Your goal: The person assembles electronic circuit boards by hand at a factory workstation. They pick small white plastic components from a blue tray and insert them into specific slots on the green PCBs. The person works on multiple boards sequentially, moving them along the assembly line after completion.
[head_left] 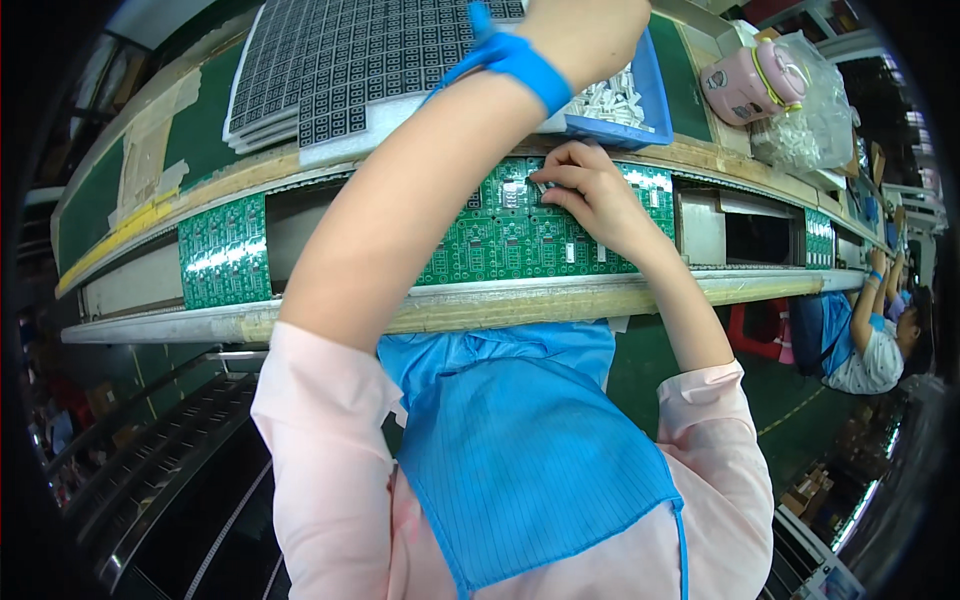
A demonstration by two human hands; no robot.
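My left forearm, with a blue wrist band [522, 72], stretches across to a blue plastic bin [655, 95] at the back. My left hand [588, 38] is over that bin, at the top edge of the picture; its fingers do not show. Small white components [615, 105] lie heaped in the bin. Below it, my right hand [588, 190] is closed in a pinch on a small pale component [543, 186], low over a green circuit board panel [480, 255]. A few white parts stand on that panel. My left arm covers the panel's left end.
Stacked foam sheets of black display-like parts [350, 60] lie at the back left. Another green board panel [225, 252] sits on the rail line to the left. A pink insulated jug [745, 85] and clear plastic bags [810, 125] stand back right. Another person [865, 350] works far right.
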